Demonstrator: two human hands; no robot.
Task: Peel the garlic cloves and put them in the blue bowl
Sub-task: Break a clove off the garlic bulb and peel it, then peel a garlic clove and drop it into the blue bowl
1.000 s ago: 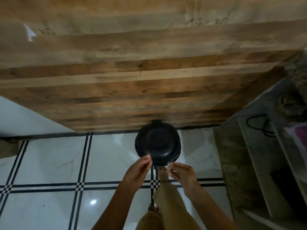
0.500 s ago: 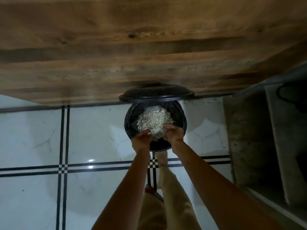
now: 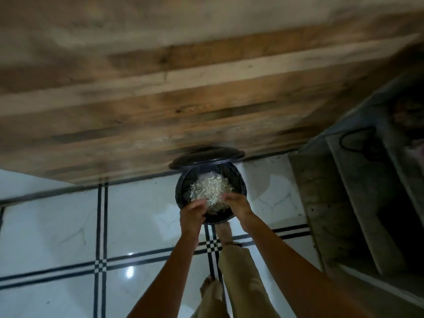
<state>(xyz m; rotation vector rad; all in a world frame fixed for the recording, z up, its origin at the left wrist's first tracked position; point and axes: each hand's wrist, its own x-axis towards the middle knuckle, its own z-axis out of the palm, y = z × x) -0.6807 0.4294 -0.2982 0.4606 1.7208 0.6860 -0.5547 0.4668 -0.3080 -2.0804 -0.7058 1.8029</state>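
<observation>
Seen from above, in dim and slightly blurred light. A black pedal bin (image 3: 183,193) at centre frame, standing on the white tiled floor (image 3: 57,226) against the foot of a wooden panel (image 3: 160,99) that fills the upper half of the frame. Bin lid (image 3: 206,156) swung up and back, leaning toward the wood. Inside the bin, a pale heap of garlic skins (image 3: 210,188), papery and shredded, filling most of the opening.

Left hand (image 3: 191,214) over the near rim of the bin, left of centre, fingers curled downward; whether anything is pinched in it, impossible to tell. Right hand (image 3: 237,206) just beside it, over the near right rim, fingers bent and reaching in toward the skins, fingertips touching or very nearly touching the heap; again no telling whether skins are held. Both forearms stretching in from the bottom of the frame, hands near each other but apart.

Below the bin, a bare foot (image 3: 223,232) set at its base, with a tan trouser leg (image 3: 243,276) behind it; toes of a second foot (image 3: 210,288) lower down. Black double lines with small checkered crossings running across the floor. At right, a grey concrete step or ledge (image 3: 321,214) with a dark cable (image 3: 358,138) looped on top.

No peeled cloves or blue bowl anywhere in view.
</observation>
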